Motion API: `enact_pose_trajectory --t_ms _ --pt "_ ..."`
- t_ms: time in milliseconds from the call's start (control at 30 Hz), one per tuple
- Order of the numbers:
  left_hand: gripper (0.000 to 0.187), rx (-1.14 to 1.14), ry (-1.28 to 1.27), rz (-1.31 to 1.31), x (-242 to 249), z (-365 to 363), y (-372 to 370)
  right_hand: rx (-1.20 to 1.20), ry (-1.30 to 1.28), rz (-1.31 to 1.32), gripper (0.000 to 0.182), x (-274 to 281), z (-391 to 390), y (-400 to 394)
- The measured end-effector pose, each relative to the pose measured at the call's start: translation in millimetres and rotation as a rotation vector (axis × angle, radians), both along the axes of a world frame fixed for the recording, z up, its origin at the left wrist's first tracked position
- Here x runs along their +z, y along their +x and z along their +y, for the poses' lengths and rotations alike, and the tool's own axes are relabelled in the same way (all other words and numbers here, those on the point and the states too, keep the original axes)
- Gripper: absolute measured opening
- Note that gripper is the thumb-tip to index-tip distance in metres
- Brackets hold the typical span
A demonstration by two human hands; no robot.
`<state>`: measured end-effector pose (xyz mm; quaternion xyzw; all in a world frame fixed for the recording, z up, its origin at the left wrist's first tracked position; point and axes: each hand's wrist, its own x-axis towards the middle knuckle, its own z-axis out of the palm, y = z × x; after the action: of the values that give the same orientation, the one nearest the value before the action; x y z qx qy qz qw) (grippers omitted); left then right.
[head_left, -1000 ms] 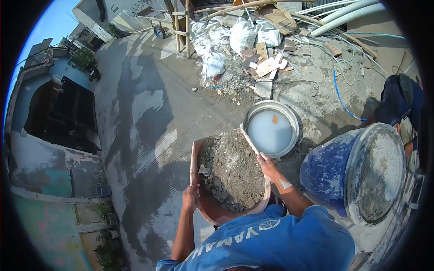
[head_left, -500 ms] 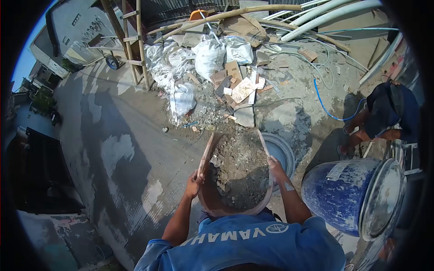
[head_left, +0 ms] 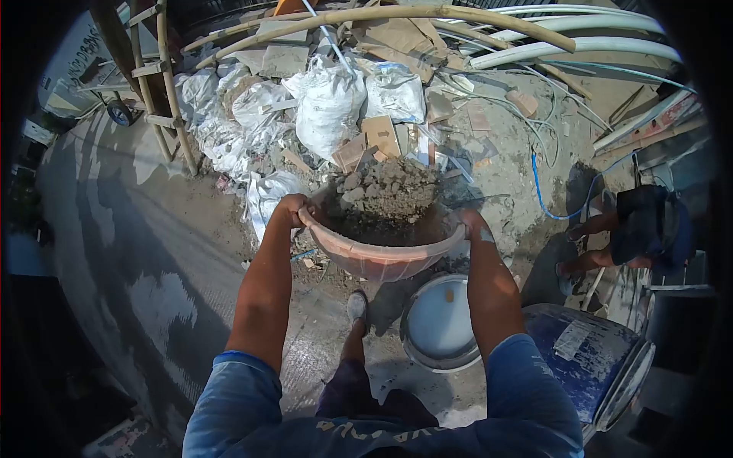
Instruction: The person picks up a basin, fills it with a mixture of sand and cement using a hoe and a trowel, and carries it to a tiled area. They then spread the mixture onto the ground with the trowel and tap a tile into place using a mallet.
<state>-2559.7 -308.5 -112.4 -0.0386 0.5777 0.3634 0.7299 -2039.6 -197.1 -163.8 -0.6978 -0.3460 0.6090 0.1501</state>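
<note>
Between my outstretched arms I hold a reddish basin [head_left: 374, 258], tipped away from me over the rubble. My left hand [head_left: 293, 209] is closed round its left rim, and my right hand [head_left: 473, 223] grips the right rim. Dirt and rubble [head_left: 393, 191] slide in a clump at the basin's far side. Beyond it lie broken boards and tile pieces [head_left: 380, 137] and white sacks [head_left: 330, 107]. The basin's far rim is hidden by the dirt.
A round tub with pale liquid [head_left: 441, 319] stands on the ground below the basin. A blue drum [head_left: 576, 355] lies at the right, with another person [head_left: 649, 229] behind it. A wooden ladder [head_left: 156, 84], bamboo poles [head_left: 397, 14] and white pipes [head_left: 580, 47] border the pile.
The basin has moved forward, away from my body, and tipped toward the pile. Its dirt has shifted to the far side. Both hands have kept hold of the rim.
</note>
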Motion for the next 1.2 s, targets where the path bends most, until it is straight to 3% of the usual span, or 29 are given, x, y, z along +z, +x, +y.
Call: enact_pose_trajectory --t_ms 33,100,167,200,233,267,300,367,433,467,533,567,633,733,800,867,933,967,1033,1100,1200 --pt "0.015 -0.084 0.038 0.005 -27 -7 -17 -0.025 -0.011 0.134 0.03 -8 -15 -12" --pt "0.014 -0.152 0.077 0.103 -51 -25 -25 0.296 0.048 -0.347 0.028 -2 -49 -45" --pt "0.012 -0.132 0.017 0.318 -34 -79 -4 1.0 0.583 -0.659 0.029 -27 -116 -32" --pt "0.011 -0.047 -0.013 0.266 -41 -107 1 1.036 0.704 -0.58 0.03 -41 -150 -21" --pt "0.013 -0.113 -0.033 0.277 -56 -137 3 1.068 0.824 -0.499 0.033 -48 -185 -10" --pt "0.016 -0.244 -0.055 0.385 -66 -168 7 1.032 0.574 -0.542 0.033 -5 -223 -27" --pt "0.017 -0.138 -0.074 0.367 -59 -198 22 0.86 0.818 -0.335 0.033 -9 -264 -13" --pt "0.017 -0.103 -0.041 0.322 -42 -250 41 0.956 0.501 -0.492 0.029 12 -324 -5" --pt "0.015 -0.122 -0.104 0.312 -36 -286 57 0.468 0.124 -0.173 0.028 -38 -388 30" --pt "0.015 -0.133 -0.085 0.317 -26 -289 61 0.452 0.14 -0.175 0.028 -12 -386 23" --pt "0.013 -0.191 -0.027 0.36 -6 -298 67 -0.468 -0.207 0.377 0.022 56 -385 3" --pt "0.013 -0.212 -0.012 0.362 2 -302 66 -0.459 -0.116 0.389 0.024 92 -375 -3" --pt "0.012 0.02 0.196 0.217 20 -294 56 -0.463 0.019 0.42 0.028 147 -354 -3" --pt "0.013 -0.064 0.242 0.292 71 -290 64 -0.509 0.071 0.541 0.032 207 -369 4" --pt "0.017 -0.244 0.229 0.324 102 -270 97 -0.596 0.12 0.496 0.033 206 -419 28" --pt "0.021 -0.241 0.304 -0.015 141 -286 153 -0.7 0.192 0.395 0.035 194 -490 68" --pt "0.02 -0.354 0.414 -0.079 152 -318 207 -0.86 0.264 0.4 0.033 191 -593 100" --pt "0.02 -0.426 0.431 -0.101 151 -331 244 -0.957 0.284 0.468 0.031 193 -643 111" --pt "0.018 -0.588 0.493 0.104 150 -371 317 -1.089 0.133 0.692 0.026 186 -745 139" --pt "0.015 -0.732 0.56 0.093 154 -410 405 -1.293 0.268 0.889 0.043 91 -857 166" --pt "0.017 -0.958 0.636 0.007 121 -454 518 -1.44 0.225 0.649 0.04 100 -983 172"
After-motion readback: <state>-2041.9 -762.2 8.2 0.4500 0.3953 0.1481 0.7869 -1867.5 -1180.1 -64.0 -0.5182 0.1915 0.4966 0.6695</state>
